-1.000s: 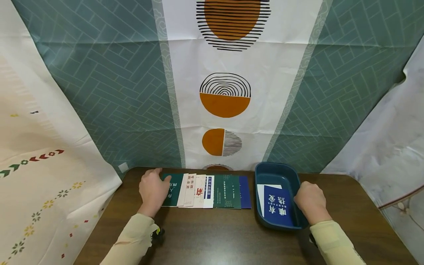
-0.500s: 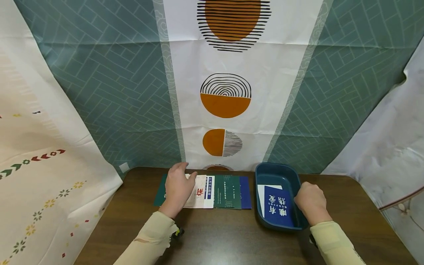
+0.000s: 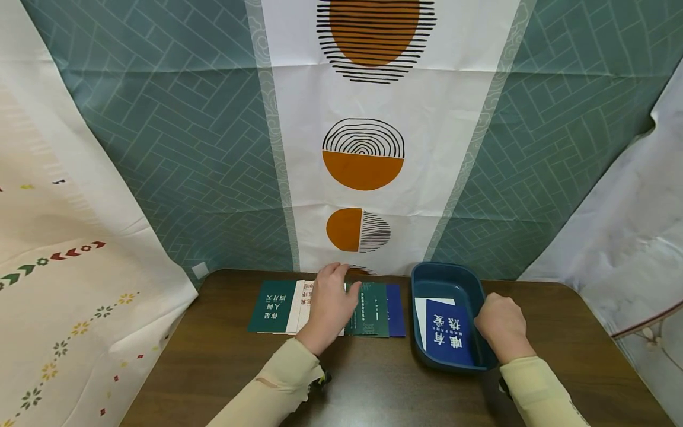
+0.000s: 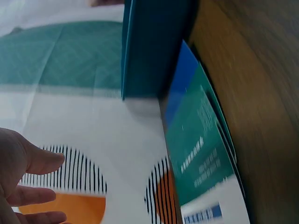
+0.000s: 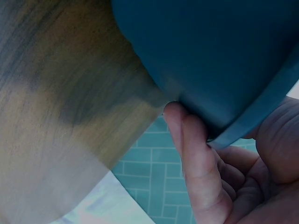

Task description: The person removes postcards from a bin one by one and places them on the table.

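Note:
My left hand (image 3: 328, 308) hovers over the middle of a row of overlapping printed cards, with nothing in its grasp. The left wrist view shows its fingers (image 4: 39, 217) extended, apart from the cards. In that row are a dark green card (image 3: 272, 307) at the left end, pale cards partly hidden by the hand, another green card (image 3: 373, 311) and a blue card (image 3: 395, 310) at the right end. My right hand (image 3: 500, 326) grips the right rim of a dark blue plastic bin (image 5: 205, 56), its fingers curled against the outer wall. Inside the bin lie a blue card (image 3: 447, 332) and a white one (image 3: 421, 320).
Bin and cards are on a dark brown wooden table (image 3: 373, 379), toward its back edge. Behind it hangs a patterned green and white cloth (image 3: 363, 225). A cream cloth (image 3: 80, 267) hangs on the left, a whitish one (image 3: 640, 255) on the right.
My left hand has moved right along the card row, from the left green card to the middle, uncovering the left cards. The right hand and the bin have stayed put.

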Action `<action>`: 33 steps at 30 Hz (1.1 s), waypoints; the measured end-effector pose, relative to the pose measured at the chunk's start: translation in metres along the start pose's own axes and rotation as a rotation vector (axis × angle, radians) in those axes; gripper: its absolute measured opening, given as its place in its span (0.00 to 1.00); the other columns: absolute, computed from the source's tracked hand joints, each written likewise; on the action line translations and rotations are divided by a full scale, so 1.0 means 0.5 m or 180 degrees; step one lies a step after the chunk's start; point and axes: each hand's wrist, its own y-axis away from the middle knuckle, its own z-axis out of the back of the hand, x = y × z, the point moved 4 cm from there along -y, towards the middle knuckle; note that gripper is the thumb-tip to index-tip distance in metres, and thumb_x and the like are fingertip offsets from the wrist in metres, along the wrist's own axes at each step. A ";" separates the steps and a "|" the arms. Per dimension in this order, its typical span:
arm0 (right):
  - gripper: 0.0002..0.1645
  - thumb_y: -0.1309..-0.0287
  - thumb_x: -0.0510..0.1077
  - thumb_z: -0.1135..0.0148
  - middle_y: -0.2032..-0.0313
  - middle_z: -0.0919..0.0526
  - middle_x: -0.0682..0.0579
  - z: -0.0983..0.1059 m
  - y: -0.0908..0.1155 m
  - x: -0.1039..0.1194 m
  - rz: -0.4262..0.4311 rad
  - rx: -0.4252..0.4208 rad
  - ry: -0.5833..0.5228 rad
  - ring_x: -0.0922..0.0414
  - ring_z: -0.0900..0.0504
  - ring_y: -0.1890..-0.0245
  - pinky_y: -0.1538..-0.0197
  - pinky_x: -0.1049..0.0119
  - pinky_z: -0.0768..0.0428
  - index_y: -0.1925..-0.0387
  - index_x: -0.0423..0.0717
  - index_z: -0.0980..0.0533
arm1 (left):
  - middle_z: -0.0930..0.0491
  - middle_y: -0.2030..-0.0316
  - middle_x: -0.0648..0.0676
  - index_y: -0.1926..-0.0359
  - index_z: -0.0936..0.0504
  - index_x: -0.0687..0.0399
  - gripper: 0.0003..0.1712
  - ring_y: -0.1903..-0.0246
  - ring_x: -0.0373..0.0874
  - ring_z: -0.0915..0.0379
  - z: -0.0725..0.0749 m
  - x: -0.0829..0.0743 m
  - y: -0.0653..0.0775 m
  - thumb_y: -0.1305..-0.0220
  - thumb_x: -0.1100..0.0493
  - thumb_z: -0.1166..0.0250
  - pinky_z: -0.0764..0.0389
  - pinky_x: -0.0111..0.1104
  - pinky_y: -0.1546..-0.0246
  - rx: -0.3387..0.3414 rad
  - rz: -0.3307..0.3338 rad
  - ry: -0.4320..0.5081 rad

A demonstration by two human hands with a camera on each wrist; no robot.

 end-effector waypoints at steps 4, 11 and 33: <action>0.13 0.51 0.37 0.45 0.75 0.25 0.38 0.001 0.000 0.002 0.0014 -0.0008 0.0010 0.50 0.28 0.80 0.78 0.53 0.24 0.68 0.28 0.28 | 0.27 0.50 0.58 0.50 0.23 0.61 0.24 0.49 0.50 0.33 -0.024 -0.037 0.002 0.44 0.52 0.34 0.31 0.39 0.49 0.0052 -0.0139 0.0064; 0.14 0.51 0.37 0.44 0.76 0.25 0.38 0.000 0.002 0.004 -0.0023 0.0025 0.0021 0.50 0.27 0.81 0.78 0.53 0.24 0.67 0.27 0.28 | 0.27 0.48 0.57 0.48 0.23 0.60 0.25 0.48 0.49 0.33 -0.073 -0.103 0.013 0.44 0.50 0.34 0.31 0.38 0.49 0.0253 -0.0254 0.0072; 0.16 0.52 0.40 0.42 0.74 0.25 0.35 0.002 -0.002 0.001 0.0012 0.0073 0.0054 0.48 0.26 0.80 0.77 0.51 0.23 0.67 0.27 0.28 | 0.32 0.43 0.56 0.39 0.35 0.61 0.45 0.43 0.48 0.38 -0.227 -0.266 0.059 0.47 0.34 0.37 0.32 0.37 0.49 0.1137 -0.0396 -0.0511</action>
